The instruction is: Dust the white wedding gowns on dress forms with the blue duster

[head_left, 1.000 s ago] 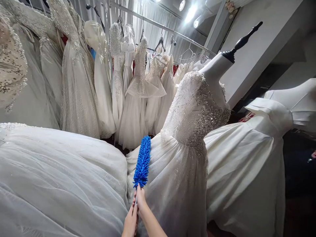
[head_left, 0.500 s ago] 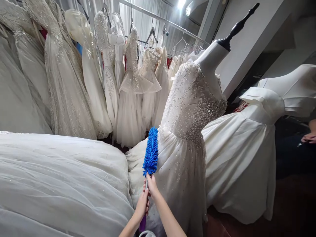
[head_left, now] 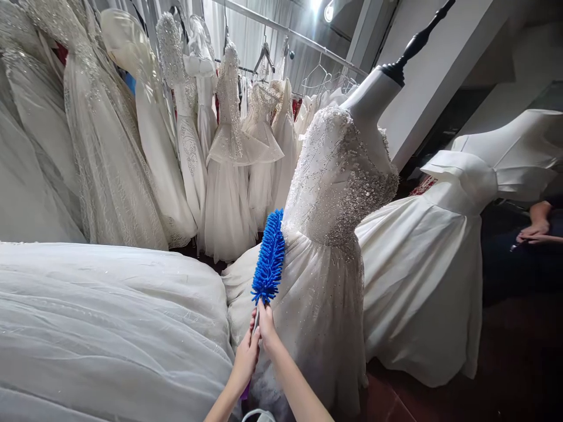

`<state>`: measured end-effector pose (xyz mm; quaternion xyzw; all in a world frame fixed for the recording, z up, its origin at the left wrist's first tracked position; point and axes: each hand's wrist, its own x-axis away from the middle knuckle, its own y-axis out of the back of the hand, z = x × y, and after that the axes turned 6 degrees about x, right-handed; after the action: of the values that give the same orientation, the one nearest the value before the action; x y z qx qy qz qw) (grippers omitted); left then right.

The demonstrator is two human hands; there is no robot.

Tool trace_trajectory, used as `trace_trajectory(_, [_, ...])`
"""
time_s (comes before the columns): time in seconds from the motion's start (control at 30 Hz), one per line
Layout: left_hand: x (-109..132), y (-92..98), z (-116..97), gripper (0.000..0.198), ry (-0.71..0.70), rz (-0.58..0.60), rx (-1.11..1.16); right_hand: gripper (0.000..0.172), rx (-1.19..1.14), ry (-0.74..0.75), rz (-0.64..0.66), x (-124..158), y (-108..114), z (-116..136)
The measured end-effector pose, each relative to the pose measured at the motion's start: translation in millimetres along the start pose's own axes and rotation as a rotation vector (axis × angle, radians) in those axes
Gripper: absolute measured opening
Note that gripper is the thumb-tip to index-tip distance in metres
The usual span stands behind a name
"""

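Near the middle, both hands clamp one handle: left hand [head_left: 246, 357] below, right hand [head_left: 265, 325] above, the blue duster [head_left: 269, 256] brushing the beaded gown [head_left: 328, 234] at its waist. Dusting looks underway; next comes, I'd judge, a gentle stroke clear of snagging beads.

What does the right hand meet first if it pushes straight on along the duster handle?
Likely the beaded dress at the waist: the right hand points up along the blue duster, whose head already lies against that skirt. Depth is unclear.
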<state>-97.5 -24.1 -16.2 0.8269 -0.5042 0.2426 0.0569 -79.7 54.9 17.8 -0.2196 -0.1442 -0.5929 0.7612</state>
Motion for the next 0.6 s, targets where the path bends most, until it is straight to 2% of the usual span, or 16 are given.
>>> trace_trajectory(0.1, [-1.6,-11.7,3.2,0.080,0.061,0.051,0.027,0.030,-0.007,-0.006,0.003,-0.7,13.0,2.7])
trace_trajectory(0.27, [0.1,-22.0,37.6,0.083,0.139,0.043,0.033,0.031,0.038,-0.097,-0.008,0.1,25.8,-15.9])
trace_trajectory(0.4, [3.1,-15.5,57.4,0.079,0.177,0.000,0.039,0.023,0.061,-0.132,-0.004,4.0,24.5,-32.4])
trace_trajectory(0.6, [12.1,-3.9,68.8,0.074,0.204,-0.046,0.021,0.024,0.098,-0.219,0.011,12.8,19.7,-48.2])
